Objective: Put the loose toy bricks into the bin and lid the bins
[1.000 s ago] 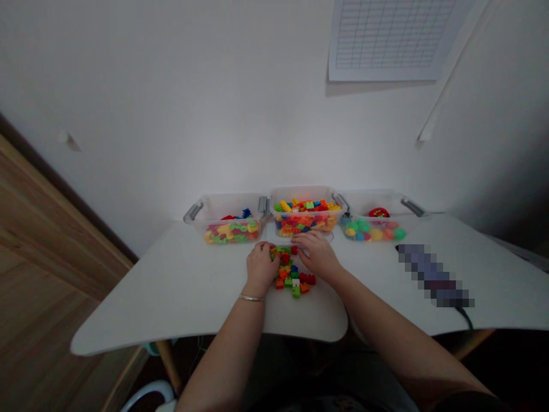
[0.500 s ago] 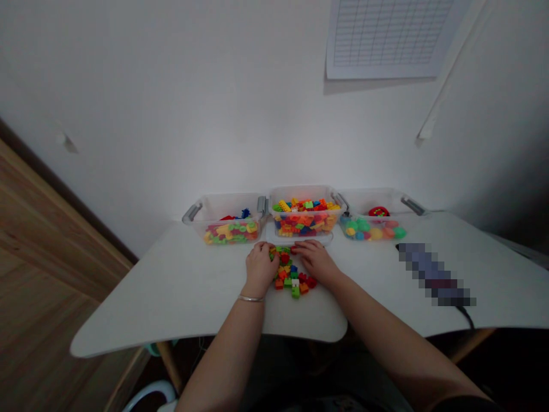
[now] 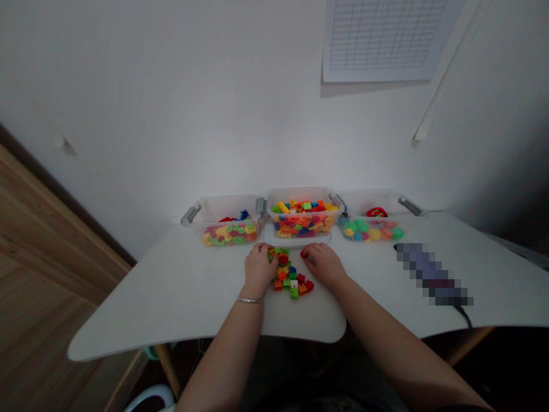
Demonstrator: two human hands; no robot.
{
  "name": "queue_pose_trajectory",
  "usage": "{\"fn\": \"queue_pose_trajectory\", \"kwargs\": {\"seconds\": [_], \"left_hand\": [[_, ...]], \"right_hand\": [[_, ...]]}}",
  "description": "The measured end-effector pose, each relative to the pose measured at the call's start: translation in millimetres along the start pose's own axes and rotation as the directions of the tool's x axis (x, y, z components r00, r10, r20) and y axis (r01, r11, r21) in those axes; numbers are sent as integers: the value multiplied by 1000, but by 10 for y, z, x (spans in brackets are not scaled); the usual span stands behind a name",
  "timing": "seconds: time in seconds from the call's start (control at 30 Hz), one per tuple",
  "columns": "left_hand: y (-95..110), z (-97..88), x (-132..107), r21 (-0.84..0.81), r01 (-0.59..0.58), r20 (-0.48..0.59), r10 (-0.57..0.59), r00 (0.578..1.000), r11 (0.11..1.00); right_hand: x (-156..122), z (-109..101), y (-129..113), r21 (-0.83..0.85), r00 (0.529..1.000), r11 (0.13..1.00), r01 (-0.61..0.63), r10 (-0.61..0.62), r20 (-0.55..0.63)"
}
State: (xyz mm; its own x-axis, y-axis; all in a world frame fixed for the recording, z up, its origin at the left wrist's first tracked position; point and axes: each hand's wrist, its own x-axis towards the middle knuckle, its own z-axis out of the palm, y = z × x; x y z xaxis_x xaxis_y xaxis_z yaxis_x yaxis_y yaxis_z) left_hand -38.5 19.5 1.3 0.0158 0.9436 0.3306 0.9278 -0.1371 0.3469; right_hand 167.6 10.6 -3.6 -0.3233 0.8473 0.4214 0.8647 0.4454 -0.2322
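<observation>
Left hand [image 3: 259, 268] fingers [image 3: 265, 249] curled at the toy brick pile [image 3: 289, 276], right hand [image 3: 322, 263] fingers [image 3: 312, 252] narrow at a red brick [image 3: 304, 254]; holding unclear; pile mid-tabletop [image 3: 180, 286], just before middle clear bin [image 3: 302, 220]; wall grid chart [image 3: 380, 40] unreadable.

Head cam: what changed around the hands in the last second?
The right hand slid back from the bins toward the person, its fingertips now at a red brick; whether it grips the brick is unclear. The left hand stayed at the left edge of the brick pile. The three clear plastic bins stayed put.
</observation>
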Motion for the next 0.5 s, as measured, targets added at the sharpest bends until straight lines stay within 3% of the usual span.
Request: {"fn": "queue_pose_trajectory", "kwargs": {"seconds": [0.23,0.4,0.5], "left_hand": [[9,-11,0,-3,11,11,-11,1000,1000],[-9,21,11,-15,10,7,-10,1000,1000],[-20,40,18,-15,5,1,-5,1000,1000]], "right_hand": [[-9,46,21,-115,997,990,-76,74,-24],[-23,64,44,-11,995,995,-100,100,-8],[-18,74,38,99,999,994,-47,48,-8]]}}
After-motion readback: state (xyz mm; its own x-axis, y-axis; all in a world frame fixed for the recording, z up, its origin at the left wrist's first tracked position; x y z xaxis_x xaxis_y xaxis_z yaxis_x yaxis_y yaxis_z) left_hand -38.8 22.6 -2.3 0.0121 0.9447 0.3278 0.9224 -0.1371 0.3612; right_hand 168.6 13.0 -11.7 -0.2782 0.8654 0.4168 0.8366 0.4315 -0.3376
